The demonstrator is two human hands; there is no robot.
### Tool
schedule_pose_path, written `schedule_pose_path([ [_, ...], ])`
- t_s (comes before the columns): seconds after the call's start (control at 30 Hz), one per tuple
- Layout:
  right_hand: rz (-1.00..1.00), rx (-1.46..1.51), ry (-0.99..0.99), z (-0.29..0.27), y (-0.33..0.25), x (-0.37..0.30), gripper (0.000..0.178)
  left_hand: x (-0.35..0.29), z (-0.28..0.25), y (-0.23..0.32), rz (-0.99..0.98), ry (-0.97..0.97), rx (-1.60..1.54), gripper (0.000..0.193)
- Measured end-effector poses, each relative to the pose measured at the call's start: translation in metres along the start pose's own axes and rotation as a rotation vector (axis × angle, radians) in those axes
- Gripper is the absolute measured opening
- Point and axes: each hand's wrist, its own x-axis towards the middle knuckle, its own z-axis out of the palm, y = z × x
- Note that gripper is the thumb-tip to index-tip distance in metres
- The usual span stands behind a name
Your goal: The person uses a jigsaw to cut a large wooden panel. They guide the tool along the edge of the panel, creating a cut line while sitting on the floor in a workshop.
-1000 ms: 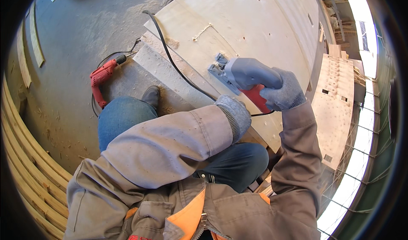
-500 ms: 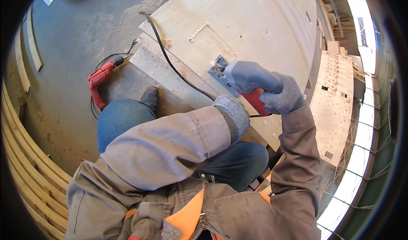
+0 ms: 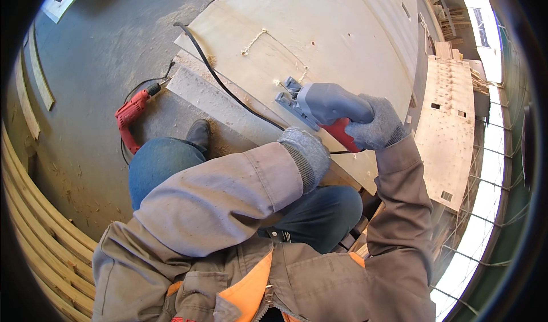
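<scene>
My right hand (image 3: 374, 122), in a grey glove, is closed round the handle of a grey and red jigsaw (image 3: 331, 104). The saw's metal base rests on a large pale plywood sheet (image 3: 342, 59), close to thin cut lines edged with sawdust. My left hand (image 3: 308, 154), gloved too, is at the sheet's near edge, left of the saw. Its fingers curl under, partly hidden. A black power cord (image 3: 214, 71) runs across the sheet's edge into this hand and comes out again toward the jigsaw.
A red drill (image 3: 132, 114) with its cord lies on the dusty floor beside my left knee. Long timber strips (image 3: 45, 219) are stacked at the left. A perforated plywood panel (image 3: 442, 134) lies at the right, beside wire mesh (image 3: 479, 208). Grey board pieces (image 3: 211, 99) stick out beneath the sheet.
The jigsaw has shifted slightly back toward me and rightward over the sheet, uncovering a sawdust-edged spot by its front. My view has turned a little; both hands keep their hold.
</scene>
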Motion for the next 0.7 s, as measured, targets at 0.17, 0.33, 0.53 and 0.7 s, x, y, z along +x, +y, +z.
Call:
schedule_pose_path([
  [0.17, -0.091, -0.106, 0.031, -0.002, -0.003, 0.003, 0.028, 0.000, -0.001, 0.002, -0.001, 0.003, -0.012, 0.035],
  [0.33, -0.083, -0.023, -0.008, -0.002, 0.000, 0.006, 0.026, 0.003, 0.002, 0.002, 0.002, 0.009, -0.010, 0.035],
  [0.53, -0.093, -0.067, 0.002, -0.001, 0.001, 0.010, 0.028, 0.004, 0.005, 0.005, 0.017, 0.037, 0.002, 0.036],
  [0.7, -0.116, -0.091, 0.000, -0.001, -0.010, 0.016, 0.029, 0.003, 0.004, 0.005, 0.004, 0.030, 0.006, 0.037],
])
